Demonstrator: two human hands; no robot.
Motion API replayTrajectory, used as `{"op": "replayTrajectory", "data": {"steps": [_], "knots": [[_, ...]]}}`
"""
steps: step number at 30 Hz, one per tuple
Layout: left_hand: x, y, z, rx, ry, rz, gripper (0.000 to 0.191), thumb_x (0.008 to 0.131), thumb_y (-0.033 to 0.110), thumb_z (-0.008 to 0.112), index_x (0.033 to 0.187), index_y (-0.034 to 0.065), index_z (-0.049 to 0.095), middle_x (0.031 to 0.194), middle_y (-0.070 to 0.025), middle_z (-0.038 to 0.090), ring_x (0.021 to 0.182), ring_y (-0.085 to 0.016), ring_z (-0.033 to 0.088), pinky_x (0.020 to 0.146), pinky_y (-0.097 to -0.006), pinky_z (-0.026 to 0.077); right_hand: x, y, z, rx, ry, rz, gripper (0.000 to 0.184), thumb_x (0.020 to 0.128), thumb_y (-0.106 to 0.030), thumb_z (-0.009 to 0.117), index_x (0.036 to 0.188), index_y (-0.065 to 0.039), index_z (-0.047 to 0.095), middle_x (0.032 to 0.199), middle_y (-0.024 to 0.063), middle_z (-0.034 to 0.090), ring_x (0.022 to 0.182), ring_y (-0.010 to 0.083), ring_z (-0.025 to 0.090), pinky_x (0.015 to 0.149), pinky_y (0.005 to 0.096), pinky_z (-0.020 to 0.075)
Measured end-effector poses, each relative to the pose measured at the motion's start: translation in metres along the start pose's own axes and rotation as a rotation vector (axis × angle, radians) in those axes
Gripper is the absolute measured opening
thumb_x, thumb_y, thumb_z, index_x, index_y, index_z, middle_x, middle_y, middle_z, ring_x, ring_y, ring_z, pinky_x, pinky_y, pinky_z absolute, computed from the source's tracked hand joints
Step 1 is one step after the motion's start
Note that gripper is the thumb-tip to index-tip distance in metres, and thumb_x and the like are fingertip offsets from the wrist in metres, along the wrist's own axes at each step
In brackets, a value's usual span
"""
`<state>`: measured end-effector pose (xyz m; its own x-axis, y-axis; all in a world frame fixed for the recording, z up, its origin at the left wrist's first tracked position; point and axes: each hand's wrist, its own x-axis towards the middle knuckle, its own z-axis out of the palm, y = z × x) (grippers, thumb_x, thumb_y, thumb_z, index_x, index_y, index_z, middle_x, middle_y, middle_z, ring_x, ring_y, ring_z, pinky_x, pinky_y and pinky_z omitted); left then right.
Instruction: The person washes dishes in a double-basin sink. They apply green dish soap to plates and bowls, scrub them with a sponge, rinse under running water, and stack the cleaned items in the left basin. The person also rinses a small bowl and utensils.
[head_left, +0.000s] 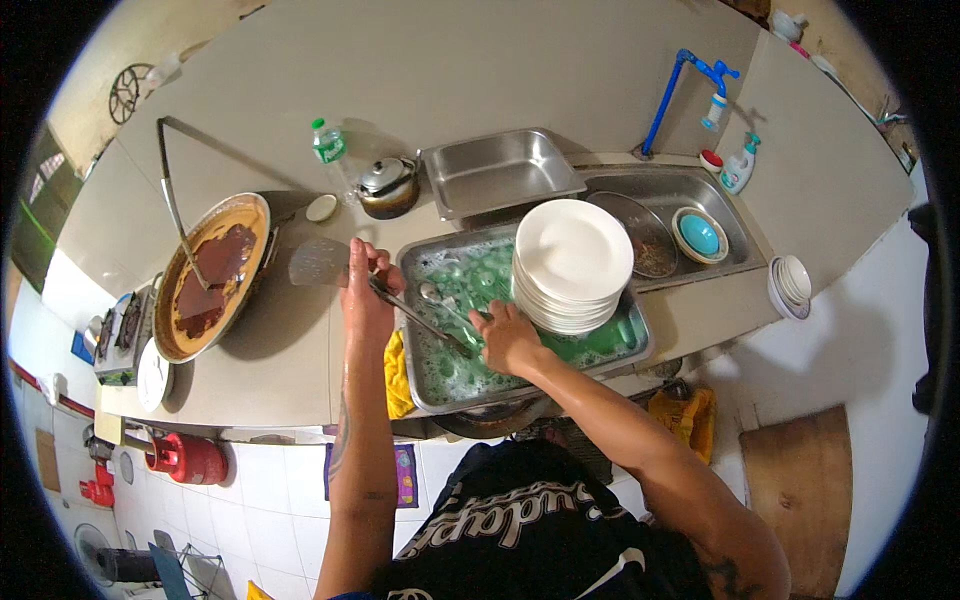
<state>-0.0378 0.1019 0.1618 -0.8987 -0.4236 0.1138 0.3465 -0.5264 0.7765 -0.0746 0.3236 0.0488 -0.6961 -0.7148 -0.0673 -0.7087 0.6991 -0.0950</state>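
My left hand (373, 281) grips a long-handled metal utensil (409, 311) whose dark end reaches into the suds; a wide translucent blade (319, 262) shows on the hand's other side. At the edge of the green soapy water (450, 367), my right hand (510, 337) reaches down over utensils (442, 296) lying in the suds; whether its fingers hold one cannot be told. The water fills a rectangular metal tray (646, 337). A tall stack of white plates (576, 251) stands in the tray, just beyond my right hand.
Left on the counter, a big pan (251, 300) of reddish-brown liquid holds a ladle (180, 225). Behind stand a kettle (388, 187), a plastic bottle (330, 146) and a steel pan (502, 172). Right is a sink (712, 195) with bowls (699, 234) and a strainer (649, 247), under a blue faucet (712, 71).
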Motion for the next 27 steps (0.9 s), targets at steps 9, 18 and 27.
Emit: {"op": "replayTrajectory", "data": {"steps": [9,18,27], "knots": [[0.003,-0.018,0.032,0.049,-0.153,-0.042,0.078,0.101,0.070,0.030,0.137,0.0053,0.053,0.126,-0.0080,0.063,0.116,-0.021,0.060,0.097,-0.0370,0.045,0.040,-0.019,-0.137,0.910,0.693,-0.286,0.049,0.090,0.002,0.061,0.138,-0.002,0.051,0.120,0.0206,0.070,0.106,0.0320,0.071,0.084,0.0393,0.0577],[0.020,-0.037,0.051,0.006,-0.346,-0.029,0.091,0.097,0.076,0.017,0.147,0.0037,0.041,0.153,-0.0139,0.048,0.139,-0.032,0.047,0.117,-0.0464,0.035,0.057,-0.026,-0.117,0.644,1.119,-0.325,0.021,0.078,0.003,0.068,0.097,-0.005,0.066,0.090,0.0116,0.060,0.090,0.0337,0.056,0.079,0.0449,0.0466],[0.023,-0.037,0.076,0.049,-0.296,-0.026,0.084,0.099,0.073,0.027,0.138,0.0014,0.049,0.139,-0.0169,0.058,0.127,-0.035,0.057,0.111,-0.0479,0.042,0.062,-0.013,-0.130,0.698,1.136,-0.415,0.019,0.082,0.006,0.066,0.099,-0.001,0.064,0.094,0.0144,0.061,0.094,0.0367,0.061,0.084,0.0451,0.0497]]}}
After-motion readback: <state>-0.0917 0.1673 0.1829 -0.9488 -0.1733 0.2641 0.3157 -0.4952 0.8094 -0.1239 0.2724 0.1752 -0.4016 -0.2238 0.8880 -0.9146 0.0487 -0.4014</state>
